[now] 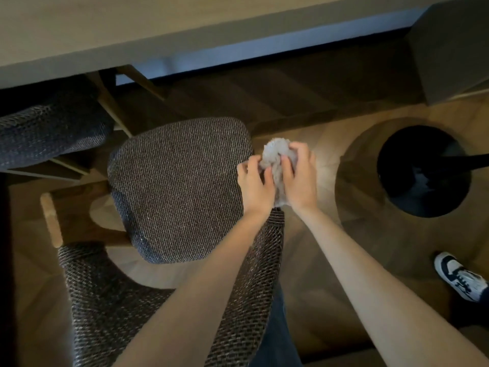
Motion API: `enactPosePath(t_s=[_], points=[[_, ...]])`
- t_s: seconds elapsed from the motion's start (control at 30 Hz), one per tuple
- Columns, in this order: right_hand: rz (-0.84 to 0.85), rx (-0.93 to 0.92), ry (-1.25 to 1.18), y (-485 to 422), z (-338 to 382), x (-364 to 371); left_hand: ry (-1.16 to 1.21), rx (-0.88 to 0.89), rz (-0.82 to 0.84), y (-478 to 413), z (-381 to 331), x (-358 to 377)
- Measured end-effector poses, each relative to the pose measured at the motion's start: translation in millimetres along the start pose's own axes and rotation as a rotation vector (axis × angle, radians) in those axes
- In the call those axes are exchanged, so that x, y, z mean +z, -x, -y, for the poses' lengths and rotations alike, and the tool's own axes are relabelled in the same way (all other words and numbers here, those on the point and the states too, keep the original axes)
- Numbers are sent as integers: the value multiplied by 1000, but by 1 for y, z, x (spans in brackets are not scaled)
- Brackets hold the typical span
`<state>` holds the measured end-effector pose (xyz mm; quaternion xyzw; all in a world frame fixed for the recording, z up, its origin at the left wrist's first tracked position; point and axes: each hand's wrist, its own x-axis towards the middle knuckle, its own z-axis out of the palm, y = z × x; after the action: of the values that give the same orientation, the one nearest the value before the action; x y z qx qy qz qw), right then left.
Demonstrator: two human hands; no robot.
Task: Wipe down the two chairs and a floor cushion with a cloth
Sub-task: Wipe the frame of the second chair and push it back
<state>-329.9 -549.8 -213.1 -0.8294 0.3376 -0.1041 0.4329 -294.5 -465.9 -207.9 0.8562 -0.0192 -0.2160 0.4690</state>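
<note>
A chair with dark woven fabric stands below me, its seat [180, 189] in the middle and its curved backrest [105, 308] nearest me. A second chair [50, 133] in the same fabric sits at the left, partly under the table. A crumpled pale grey cloth [275, 157] is bunched between both hands, just past the seat's right edge. My left hand [255, 186] grips its left side and my right hand [299, 176] grips its right side. No floor cushion is in view.
A long table edge [185, 46] runs across the top. A round black bin [423, 173] stands on the wooden floor at the right. My shoe [460, 276] shows at the lower right. A dark cabinet corner [455, 49] stands at the top right.
</note>
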Motion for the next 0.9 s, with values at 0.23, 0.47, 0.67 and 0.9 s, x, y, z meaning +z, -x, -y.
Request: enactPosePath(t_s=[0.23,0.47,0.67,0.9], points=[[255,112,-29,22,-33,14,-94,-44,258,2,31,-6],[298,214,7,121,-47,0,-355,87,618,66,62,-39],[300,495,-152,183,-28,-9,-461,72,840,97,55,-77],[168,526,-226,273,29,-11,-486,283,904,159,54,-150]])
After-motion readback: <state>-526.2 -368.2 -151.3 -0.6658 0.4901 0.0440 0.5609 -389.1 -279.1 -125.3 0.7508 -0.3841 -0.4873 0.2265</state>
